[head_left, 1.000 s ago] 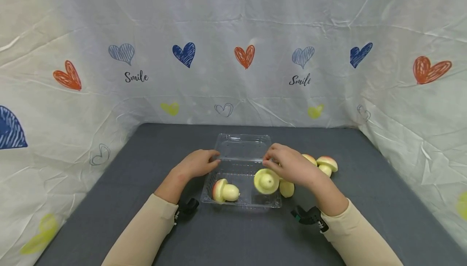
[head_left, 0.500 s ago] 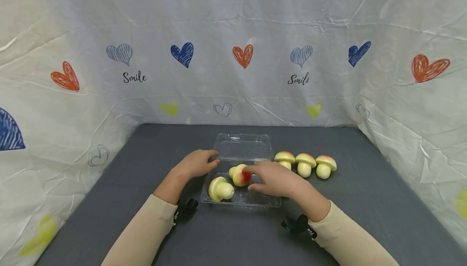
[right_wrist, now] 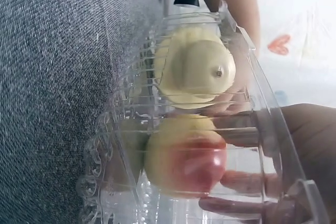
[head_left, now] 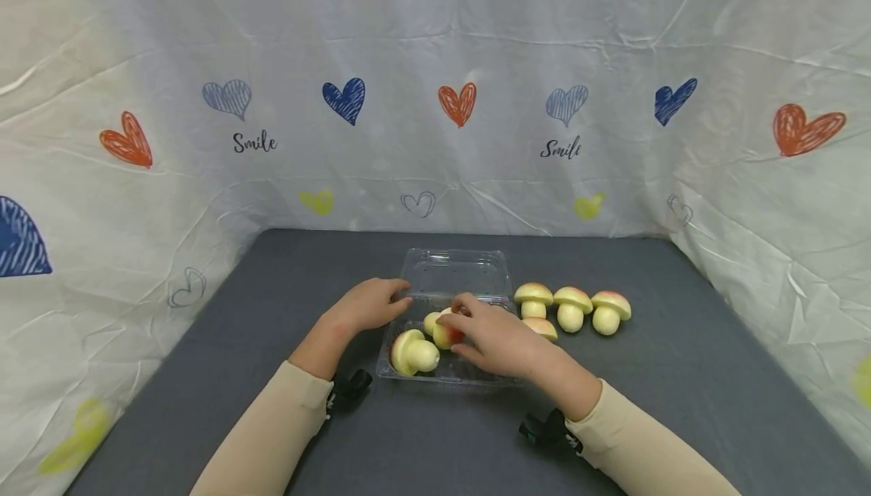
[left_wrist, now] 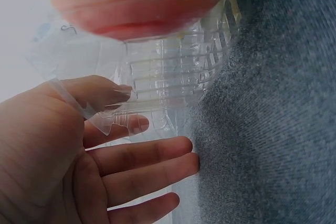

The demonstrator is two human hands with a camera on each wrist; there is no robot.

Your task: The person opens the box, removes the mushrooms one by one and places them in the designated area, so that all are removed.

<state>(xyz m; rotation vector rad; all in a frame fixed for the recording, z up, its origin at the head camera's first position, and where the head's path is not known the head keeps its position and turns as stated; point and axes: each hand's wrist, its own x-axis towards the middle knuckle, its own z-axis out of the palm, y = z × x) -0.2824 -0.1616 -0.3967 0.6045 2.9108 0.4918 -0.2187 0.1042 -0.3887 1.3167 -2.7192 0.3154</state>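
Note:
A clear plastic clamshell box (head_left: pixel 454 381) lies with its lid (head_left: pixel 457 273) folded back. My left hand (head_left: pixel 364 307) holds the box's left edge near the hinge, thumb and forefinger either side of the rim in the left wrist view, other fingers extended. Inside the box at left front lies a cream mushroom (head_left: pixel 416 354), stem toward the right. Behind it sits a second mushroom (head_left: pixel 441 336) with a red-tinged cap. My right hand (head_left: pixel 500 339) reaches over the box, fingertips around that cap; the right wrist view shows the red cap (right_wrist: pixel 197 163) through the plastic wall.
Right of the box, three mushrooms stand in a row, the nearest one (head_left: pixel 534 299) beside the lid. Another mushroom (head_left: pixel 540 327) lies in front of them, partly hidden by the right hand. A grey cloth (head_left: pixel 313 261) covers the table; a printed sheet (head_left: pixel 503 171) hangs behind.
My right hand has carried a mushroom from the box's right side to its middle, behind the front one, which has turned slightly. The left hand has stayed at the edge.

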